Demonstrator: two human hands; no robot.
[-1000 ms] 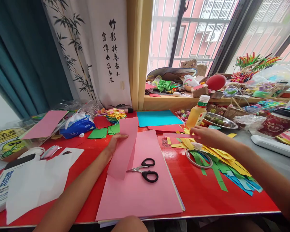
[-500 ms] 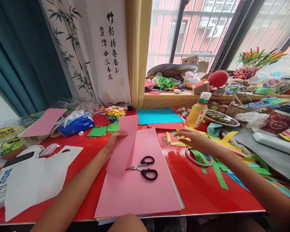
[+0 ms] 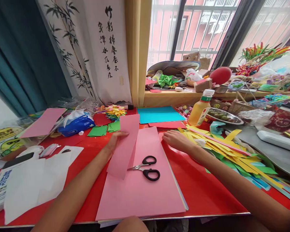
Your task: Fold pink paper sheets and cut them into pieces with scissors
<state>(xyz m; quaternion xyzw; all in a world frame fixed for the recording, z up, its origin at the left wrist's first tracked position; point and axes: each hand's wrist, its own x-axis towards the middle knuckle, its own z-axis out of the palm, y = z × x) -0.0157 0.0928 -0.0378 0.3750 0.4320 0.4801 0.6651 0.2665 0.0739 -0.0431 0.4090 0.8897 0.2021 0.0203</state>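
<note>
currently, a pink sheet is gripped by the left hand, its left edge pinched between thumb and fingers, and is held up at a slant over the left part of a stack of pink paper. the stack is laid near the front edge of a red table, and paler edges are exposed under its right side. on the stack, black-handled scissors are laid flat, with the blades pointed left toward the raised sheet. the right hand is held low over the table, just beside the stack's far right edge, with its fingers bent; whether anything is held in it cannot be told. farther right, a heap of yellow, green and blue strips is spread, partly covered by the right forearm. beyond the right hand, a red sheet and a blue sheet are placed, and to their right an upright bottle of yellow liquid is set.
</note>
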